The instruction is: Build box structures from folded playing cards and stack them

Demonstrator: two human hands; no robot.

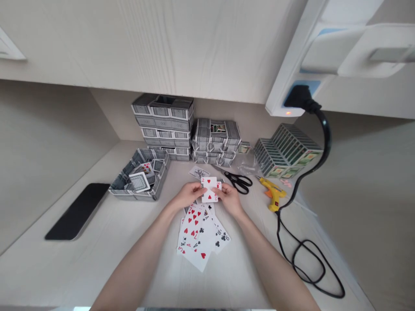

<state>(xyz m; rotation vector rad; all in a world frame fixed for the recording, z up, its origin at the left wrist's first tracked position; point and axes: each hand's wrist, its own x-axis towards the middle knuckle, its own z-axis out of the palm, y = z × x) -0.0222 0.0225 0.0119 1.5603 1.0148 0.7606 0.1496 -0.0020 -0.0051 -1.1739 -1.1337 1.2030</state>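
My left hand (187,195) and my right hand (229,198) meet above the desk and pinch a small stack of playing cards (209,190) from both sides. A two of hearts faces up on top of that stack. Just below my hands, a fan of face-up cards (201,235) lies spread on the desk, showing hearts, clubs and a spade. A single card (198,172) lies beyond the hands.
A card-built tray (129,189) holding loose cards stands at left, beside a black phone (78,211). Stacked card boxes (164,125) (216,140) (287,151) line the back. Scissors (239,181), a yellow glue gun (274,194) and its black cable (301,255) lie at right.
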